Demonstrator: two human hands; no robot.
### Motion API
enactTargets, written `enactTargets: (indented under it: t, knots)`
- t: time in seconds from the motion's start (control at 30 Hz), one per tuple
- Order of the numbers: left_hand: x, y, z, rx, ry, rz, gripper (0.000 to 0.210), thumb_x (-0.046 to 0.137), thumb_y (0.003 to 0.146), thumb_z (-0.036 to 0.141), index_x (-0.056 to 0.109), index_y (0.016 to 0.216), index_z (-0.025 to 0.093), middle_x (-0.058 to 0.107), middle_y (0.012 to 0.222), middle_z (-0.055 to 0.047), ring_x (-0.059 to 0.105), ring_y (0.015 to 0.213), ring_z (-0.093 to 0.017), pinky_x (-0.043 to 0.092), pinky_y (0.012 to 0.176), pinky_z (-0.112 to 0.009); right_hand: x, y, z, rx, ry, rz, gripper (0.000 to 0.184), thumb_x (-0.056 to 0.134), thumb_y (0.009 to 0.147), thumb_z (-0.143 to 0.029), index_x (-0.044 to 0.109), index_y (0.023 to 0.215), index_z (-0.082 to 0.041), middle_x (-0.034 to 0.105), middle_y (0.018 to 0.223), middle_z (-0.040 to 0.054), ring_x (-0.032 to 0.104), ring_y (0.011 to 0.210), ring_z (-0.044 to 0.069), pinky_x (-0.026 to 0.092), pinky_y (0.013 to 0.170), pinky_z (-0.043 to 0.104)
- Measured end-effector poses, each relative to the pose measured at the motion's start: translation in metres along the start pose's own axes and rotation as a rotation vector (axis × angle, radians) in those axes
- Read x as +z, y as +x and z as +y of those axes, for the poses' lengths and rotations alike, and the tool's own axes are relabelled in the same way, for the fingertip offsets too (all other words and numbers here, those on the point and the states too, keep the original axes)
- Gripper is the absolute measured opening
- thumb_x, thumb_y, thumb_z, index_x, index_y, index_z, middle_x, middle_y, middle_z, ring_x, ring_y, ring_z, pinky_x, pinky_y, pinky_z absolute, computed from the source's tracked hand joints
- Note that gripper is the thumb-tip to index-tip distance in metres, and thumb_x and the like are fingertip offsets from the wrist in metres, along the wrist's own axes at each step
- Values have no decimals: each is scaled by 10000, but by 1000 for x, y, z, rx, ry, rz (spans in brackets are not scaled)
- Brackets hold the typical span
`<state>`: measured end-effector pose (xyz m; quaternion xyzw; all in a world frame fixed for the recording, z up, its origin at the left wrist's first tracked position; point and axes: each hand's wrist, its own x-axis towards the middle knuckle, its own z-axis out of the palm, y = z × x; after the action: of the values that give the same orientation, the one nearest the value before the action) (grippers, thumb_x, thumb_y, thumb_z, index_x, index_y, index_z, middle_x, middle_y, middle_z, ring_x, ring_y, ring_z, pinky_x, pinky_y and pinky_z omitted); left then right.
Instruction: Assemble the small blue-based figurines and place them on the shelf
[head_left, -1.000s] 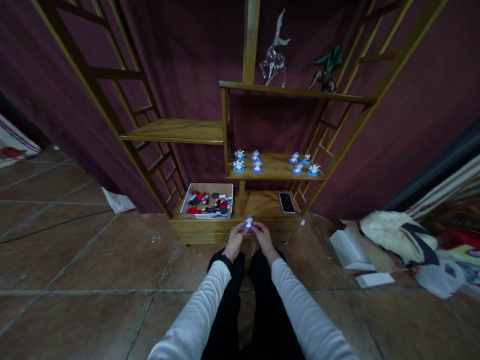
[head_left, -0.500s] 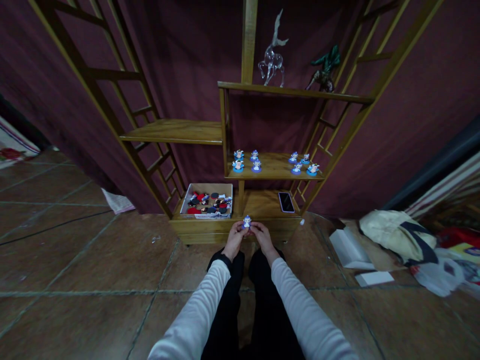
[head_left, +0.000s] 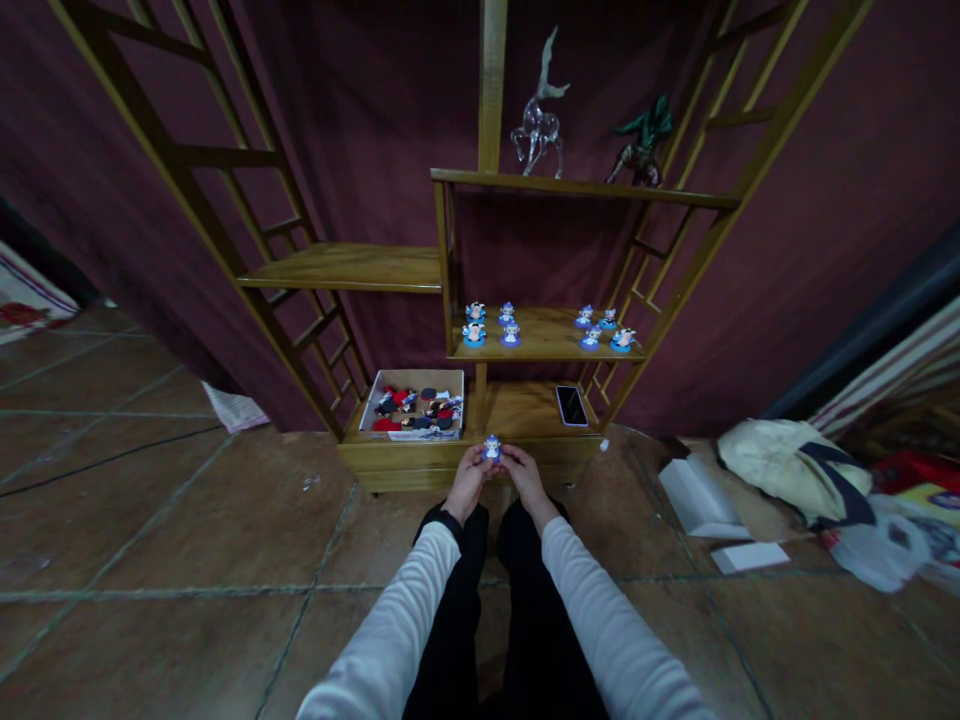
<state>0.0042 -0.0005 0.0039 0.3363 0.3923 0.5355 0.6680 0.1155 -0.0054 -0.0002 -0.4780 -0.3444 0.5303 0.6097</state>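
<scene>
Okay, a small purple-and-white figurine [head_left: 492,447] is sitting upright between both hands, in front of the display rack's drawer front [head_left: 401,466] and beyond the knees. The left hand [head_left: 469,476] is gripping it from one side, the right hand [head_left: 523,472] is gripping from the other, fingertips meeting low around the base; exact finger contact is too small to tell. The two-sided, low hold is probably giving steadiness and leaving the head and body uncovered.

Just beyond, left, an open box [head_left: 416,379] is resting on the low ledge [head_left: 517,405], holding jumbled red and dark pieces [head_left: 399,400]; its walls are likely stopping them from scattering. A phone [head_left: 572,406] is lying flat at the ledge's right, seemingly parked aside.

Above, the middle shelf [head_left: 546,328] is carrying a left group of figurines [head_left: 511,334] and a right group of figurines [head_left: 590,339], four each, all standing on round bases, the gap apparently separating the sets. Higher, a clear deer figure [head_left: 538,130] and a green figure [head_left: 649,132] are standing apart, presumably for display. On the floor, right, a white carton [head_left: 701,500] is lying beside a cloth bag [head_left: 795,465].
</scene>
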Motion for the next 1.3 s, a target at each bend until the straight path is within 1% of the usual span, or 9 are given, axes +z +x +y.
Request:
enactTargets:
  t: [0.17,0.37,0.53,0.67,0.77,0.87,1.03,1.17,1.3]
  knots:
    - [1,1,-3,39,51,-4,404,715,631,255,536,982,166,648,912,-62,620,740,-124,491,708,-269,-4,2,2,8,-35,-3,308,671,576,-372,676,820,-185,686,787,28,605,675,164,487,656,302]
    - [1,0,-2,56,64,-43,471,737,606,237,561,1037,166,669,927,-70,631,723,-135,503,678,-269,-5,3,1,16,-2,-12,293,683,560,-362,675,789,-179,684,775,19,594,657,148,472,637,275]
    - [0,-2,2,-25,35,-73,431,719,655,280,574,1039,151,678,912,-99,655,742,-164,517,697,-297,-6,4,0,28,40,48,264,704,529,-333,675,736,-172,686,761,29,594,665,152,458,632,274]
    - [-1,-1,1,-47,13,-22,370,669,713,319,578,1022,137,678,845,-90,657,684,-150,519,694,-302,-8,7,2,63,55,65,301,707,518,-335,675,762,-161,683,719,35,586,621,150,452,600,275]
    - [-1,1,-2,-17,58,-7,313,658,719,302,603,972,126,676,798,-78,643,639,-134,512,633,-266,-10,9,4,71,26,63,285,697,530,-329,667,760,-164,674,698,26,573,594,138,445,590,269]
    - [-3,3,-6,22,111,5,289,675,694,280,620,930,123,666,730,-57,617,590,-121,488,559,-231,-10,8,4,70,11,47,276,690,538,-324,663,767,-171,675,726,23,573,603,133,449,604,268]
    - [-4,5,-8,85,159,50,244,668,683,259,620,880,123,622,623,-12,561,505,-96,455,506,-210,-8,5,3,66,-20,-3,316,671,562,-352,657,821,-172,679,753,21,597,642,153,463,642,292]
    - [-1,4,-9,131,250,82,210,634,706,234,618,891,138,611,602,1,537,476,-99,452,516,-227,-9,5,3,46,-22,-36,313,677,554,-333,659,825,-178,687,805,24,608,724,170,468,695,305]
    - [3,0,-7,230,407,125,189,602,718,172,631,906,167,642,666,-25,590,578,-150,482,621,-281,-11,6,4,3,-25,-22,281,687,530,-288,665,793,-190,687,836,21,598,774,174,468,726,310]
